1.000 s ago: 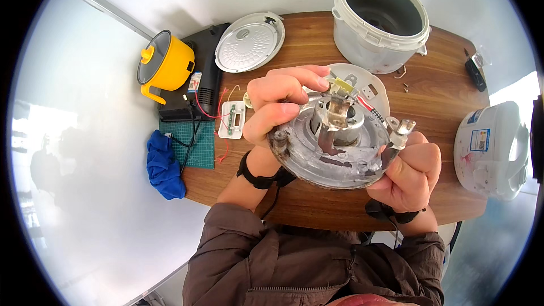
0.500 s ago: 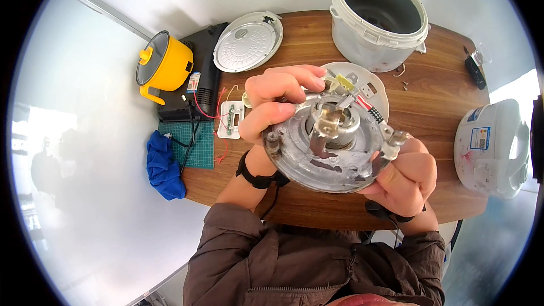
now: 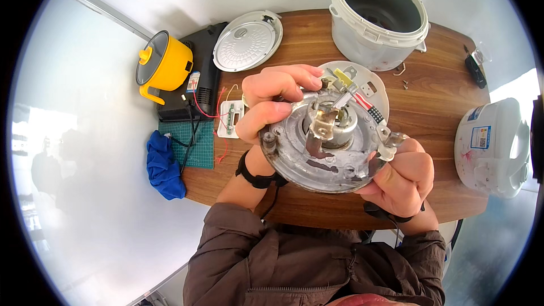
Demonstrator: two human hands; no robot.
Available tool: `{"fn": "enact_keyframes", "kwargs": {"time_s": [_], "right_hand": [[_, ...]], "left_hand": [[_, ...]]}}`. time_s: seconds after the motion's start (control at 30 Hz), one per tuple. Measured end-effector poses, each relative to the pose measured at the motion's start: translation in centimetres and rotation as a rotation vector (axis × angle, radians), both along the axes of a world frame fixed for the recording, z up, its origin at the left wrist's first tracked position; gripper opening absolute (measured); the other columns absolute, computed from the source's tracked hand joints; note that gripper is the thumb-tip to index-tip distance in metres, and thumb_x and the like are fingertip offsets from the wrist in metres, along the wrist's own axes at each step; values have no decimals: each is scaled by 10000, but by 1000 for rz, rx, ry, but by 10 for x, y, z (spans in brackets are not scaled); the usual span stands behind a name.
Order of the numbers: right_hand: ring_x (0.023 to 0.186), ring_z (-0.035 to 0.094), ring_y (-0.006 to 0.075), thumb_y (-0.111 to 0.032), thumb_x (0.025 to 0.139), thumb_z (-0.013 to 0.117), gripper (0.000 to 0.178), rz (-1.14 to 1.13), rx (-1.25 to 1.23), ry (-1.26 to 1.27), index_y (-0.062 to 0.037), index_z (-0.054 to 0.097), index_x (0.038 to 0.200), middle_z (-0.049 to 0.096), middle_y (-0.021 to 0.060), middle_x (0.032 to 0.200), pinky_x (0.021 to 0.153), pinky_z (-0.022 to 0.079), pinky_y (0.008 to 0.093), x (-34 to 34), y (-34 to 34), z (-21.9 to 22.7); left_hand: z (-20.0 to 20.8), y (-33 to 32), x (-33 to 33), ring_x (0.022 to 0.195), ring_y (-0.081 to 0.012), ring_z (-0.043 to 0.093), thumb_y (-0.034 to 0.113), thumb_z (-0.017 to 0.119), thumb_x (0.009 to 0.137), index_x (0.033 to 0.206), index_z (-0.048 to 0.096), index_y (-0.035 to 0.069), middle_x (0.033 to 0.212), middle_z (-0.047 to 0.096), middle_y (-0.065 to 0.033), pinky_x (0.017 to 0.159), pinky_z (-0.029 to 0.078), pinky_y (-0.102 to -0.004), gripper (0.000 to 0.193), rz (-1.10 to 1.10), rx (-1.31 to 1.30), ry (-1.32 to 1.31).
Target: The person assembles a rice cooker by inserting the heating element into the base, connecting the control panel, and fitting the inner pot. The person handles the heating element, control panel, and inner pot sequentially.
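Note:
Between both hands I hold up a round metal heating plate (image 3: 306, 173), its underside with brackets and terminals facing me. My left hand (image 3: 271, 99) grips its upper left rim, fingers closed around the edge. My right hand (image 3: 403, 177) pinches the lower right rim, near a metal terminal. A metal bracket (image 3: 324, 124) stands at the plate's centre, by a hollow ring. Red and white wires and a patterned sleeve (image 3: 375, 115) run along its right side. Behind it lies a white round base (image 3: 376, 88), partly hidden by the plate.
A white cooker body (image 3: 371, 45) stands at the back, with screws (image 3: 405, 84) near it. Left are a round lid (image 3: 243, 48), a yellow pot (image 3: 173, 68) on a black device, a small white board (image 3: 230, 119), a green mat (image 3: 201, 147) and a blue cloth (image 3: 164, 164). A white lidded container (image 3: 490, 158) is at right.
The heating plate has tilted slightly and shifted a little left, together with both hands. My grip on it looks the same.

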State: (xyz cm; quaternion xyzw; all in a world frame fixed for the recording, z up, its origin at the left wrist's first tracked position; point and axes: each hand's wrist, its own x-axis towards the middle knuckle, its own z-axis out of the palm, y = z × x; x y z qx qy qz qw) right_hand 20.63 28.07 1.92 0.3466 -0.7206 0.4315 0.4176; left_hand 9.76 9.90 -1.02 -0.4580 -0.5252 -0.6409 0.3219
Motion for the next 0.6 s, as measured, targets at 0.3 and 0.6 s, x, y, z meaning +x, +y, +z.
{"fn": "enact_keyframes", "kwargs": {"time_s": [0.3,0.6], "right_hand": [[625,532,175,-103,629,894,448,-10,8,25,24,683,1004,502,36,836,499,432,312,-1,0,-2],[621,528,173,-95,608,906,473,-15,35,-10,28,682,1006,501,39,848,487,421,307,0,2,0]], "left_hand": [[-2,-1,-1,781,-327,647,45,685,840,1021,440,93,890,534,-164,734,599,-549,308,2,-3,-10],[-4,-1,-1,784,-329,648,45,688,836,1019,445,94,886,539,-166,735,600,-543,309,6,-6,-11]]}}
